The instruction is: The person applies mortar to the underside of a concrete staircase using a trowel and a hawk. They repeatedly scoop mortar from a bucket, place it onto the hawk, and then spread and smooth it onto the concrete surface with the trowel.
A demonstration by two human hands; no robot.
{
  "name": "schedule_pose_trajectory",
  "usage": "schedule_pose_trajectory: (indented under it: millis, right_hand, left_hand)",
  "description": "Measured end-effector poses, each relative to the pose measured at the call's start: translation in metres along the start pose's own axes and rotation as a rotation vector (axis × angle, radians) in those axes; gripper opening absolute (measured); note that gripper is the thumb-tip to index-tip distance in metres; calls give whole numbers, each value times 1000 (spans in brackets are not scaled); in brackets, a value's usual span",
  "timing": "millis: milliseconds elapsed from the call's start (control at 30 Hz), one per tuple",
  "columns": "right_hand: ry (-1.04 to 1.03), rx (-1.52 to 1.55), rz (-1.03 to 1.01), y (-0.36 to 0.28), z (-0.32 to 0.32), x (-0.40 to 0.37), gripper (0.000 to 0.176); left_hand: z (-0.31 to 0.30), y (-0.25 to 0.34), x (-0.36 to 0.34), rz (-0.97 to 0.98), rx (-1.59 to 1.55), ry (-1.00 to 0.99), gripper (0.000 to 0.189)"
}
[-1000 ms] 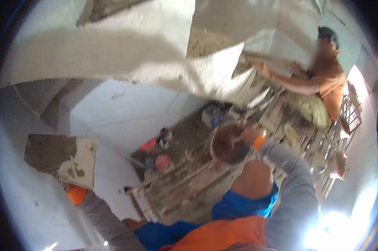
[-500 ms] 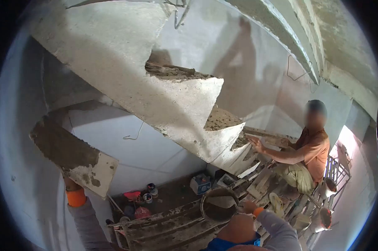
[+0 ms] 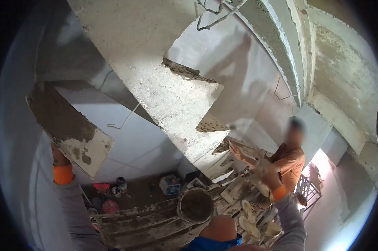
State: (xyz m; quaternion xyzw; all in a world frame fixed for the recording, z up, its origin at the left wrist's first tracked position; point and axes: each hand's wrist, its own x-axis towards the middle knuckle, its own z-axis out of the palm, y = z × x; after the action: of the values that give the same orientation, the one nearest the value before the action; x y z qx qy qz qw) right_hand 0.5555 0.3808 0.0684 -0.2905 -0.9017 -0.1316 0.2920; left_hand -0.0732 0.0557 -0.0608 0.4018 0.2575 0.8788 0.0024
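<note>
At the left, my left hand (image 3: 59,155) is closed beneath a flat board (image 3: 100,148), supporting it from below. Dark wet mortar (image 3: 61,113) covers the board's upper part. My right hand (image 3: 272,178) is raised at the right, closed on a trowel (image 3: 262,166) whose blurred blade overlaps the view of the co-worker. A bucket of dark mortar (image 3: 195,206) stands below, between my two arms. In front, the rough underside and sawtooth edge of a concrete staircase (image 3: 155,83) slope down to the right.
A co-worker in an orange shirt (image 3: 293,161) reaches toward the lower steps. Wooden scaffold planks (image 3: 151,221) lie below, with sandals (image 3: 248,226) on them. Small pots and a boxy device (image 3: 170,185) are on the floor beyond. Bent rebar (image 3: 222,19) sticks out above.
My right hand has lifted the trowel out of the bucket and moved up and right. The view has shifted, while my left hand still holds the board.
</note>
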Motion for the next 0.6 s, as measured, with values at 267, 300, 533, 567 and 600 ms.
schedule_pose_trajectory:
  millis: [267,300,533,567,600]
  right_hand:
    - [393,-517,-179,-46,-139,206,30]
    - [521,-499,-258,-56,-147,225,31]
    - [506,-649,-277,-88,-212,316,37]
    - [510,-669,-230,-89,-219,322,38]
    - [528,-653,-205,-94,-220,319,39]
  left_hand:
    - [-14,-7,-1,2,-58,3,49]
    - [-15,-8,0,2,-68,7,49]
    - [-24,-11,-4,-12,-85,12,49]
    - [-26,-12,-4,-12,-90,12,49]
    - [-27,-11,-3,-11,-92,8,49]
